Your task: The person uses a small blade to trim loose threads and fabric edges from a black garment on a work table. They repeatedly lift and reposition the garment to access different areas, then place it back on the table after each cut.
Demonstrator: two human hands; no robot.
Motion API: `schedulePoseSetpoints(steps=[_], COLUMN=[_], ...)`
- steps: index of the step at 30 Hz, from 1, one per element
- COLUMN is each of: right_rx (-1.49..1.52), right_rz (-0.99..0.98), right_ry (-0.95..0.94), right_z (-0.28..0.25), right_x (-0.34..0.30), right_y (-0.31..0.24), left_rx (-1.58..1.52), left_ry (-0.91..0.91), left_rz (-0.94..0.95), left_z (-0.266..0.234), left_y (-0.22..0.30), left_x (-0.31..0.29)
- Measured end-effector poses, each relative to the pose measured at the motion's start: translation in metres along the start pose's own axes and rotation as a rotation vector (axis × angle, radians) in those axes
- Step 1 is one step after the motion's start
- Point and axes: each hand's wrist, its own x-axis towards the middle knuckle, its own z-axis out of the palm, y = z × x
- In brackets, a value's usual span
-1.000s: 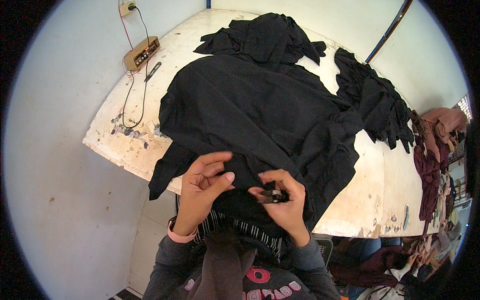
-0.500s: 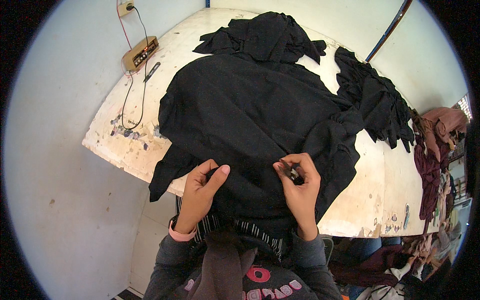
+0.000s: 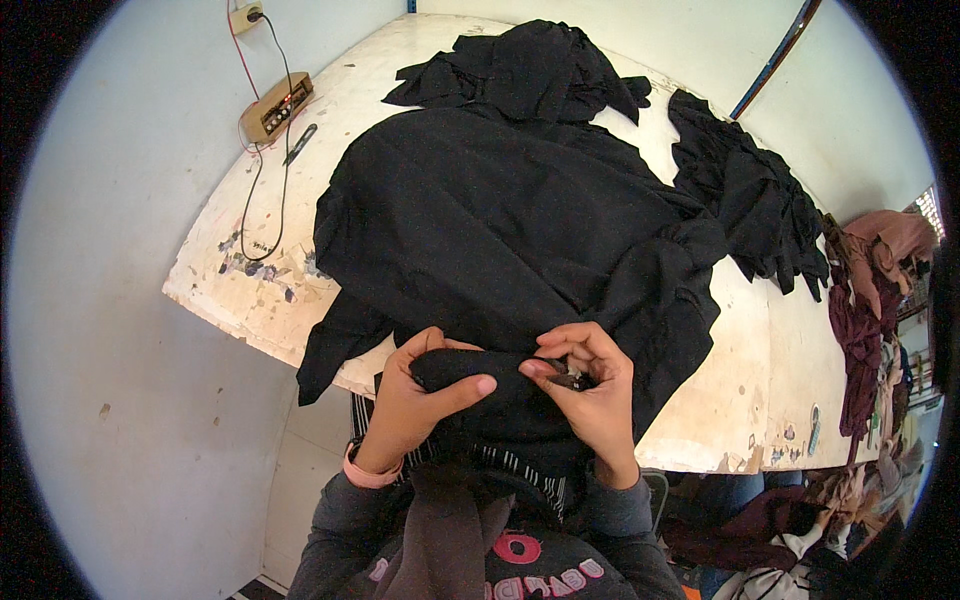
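Observation:
A large black garment (image 3: 490,230) lies spread over the near part of the table, its front edge drawn up toward me. My left hand (image 3: 405,405) is closed on a folded edge of it, thumb on the near side and fingers behind the cloth. My right hand (image 3: 600,385) pinches the same edge between thumb and fingers. Tucked in that palm is a small dark pair of thread snips (image 3: 576,381), mostly hidden by the fingers.
Further black garments lie bunched at the back (image 3: 520,75) and back right (image 3: 745,190). A brown electrical box (image 3: 278,108) with a cable and a dark cutter (image 3: 300,145) sit at the left. Brown and maroon clothes (image 3: 855,330) hang on the right.
My hands have come slightly closer together. The garment's edge is now lifted and folded between them, and my right thumb and fingers have closed on it.

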Motion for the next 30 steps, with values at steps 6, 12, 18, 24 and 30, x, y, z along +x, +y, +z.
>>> schedulePoseSetpoints(steps=[6, 12, 18, 24, 30], right_rx=[-0.365, -0.52, -0.581, -0.623, -0.562], right_rz=[-0.222, -0.214, -0.317, -0.411, -0.393], right_ry=[0.23, 0.05, 0.048, 0.052, 0.066], right_z=[0.003, 0.001, 0.003, 0.001, 0.005], right_x=[-0.003, -0.017, -0.011, -0.007, -0.004], right_y=[-0.01, -0.014, -0.022, -0.014, -0.006], left_rx=[0.286, 0.514, 0.558, 0.544, 0.253], left_ry=[0.258, 0.215, 0.198, 0.187, 0.214], left_rz=[0.521, 0.693, 0.762, 0.783, 0.452], left_z=[0.013, 0.008, 0.01, 0.01, 0.021], left_y=[-0.009, -0.008, -0.013, -0.013, -0.003], left_x=[-0.002, -0.01, -0.01, -0.008, -0.007])
